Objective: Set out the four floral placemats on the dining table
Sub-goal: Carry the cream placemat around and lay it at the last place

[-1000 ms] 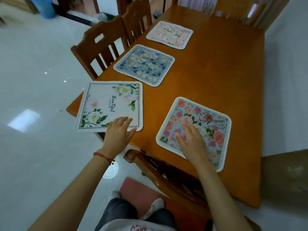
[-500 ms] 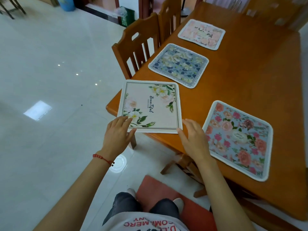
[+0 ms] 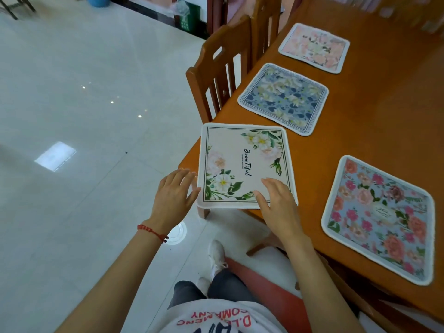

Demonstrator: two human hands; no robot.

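Four floral placemats lie on the wooden dining table. A white placemat with the word "Beautiful" sits at the near left corner and overhangs the table edge. My right hand rests flat on its near right corner, fingers apart. My left hand is open beside its near left corner, thumb touching the edge. A blue placemat with pink roses lies to the right. A blue and cream placemat and a pink placemat lie farther along the left edge.
Two wooden chairs stand pushed against the table's left side. Another chair with a red seat is under me by the near edge. A shiny white tiled floor spreads to the left. A green bin stands far back.
My right hand left the rose placemat and came onto the white placemat's near right corner. My left hand slid to that mat's left corner. The view swung left.
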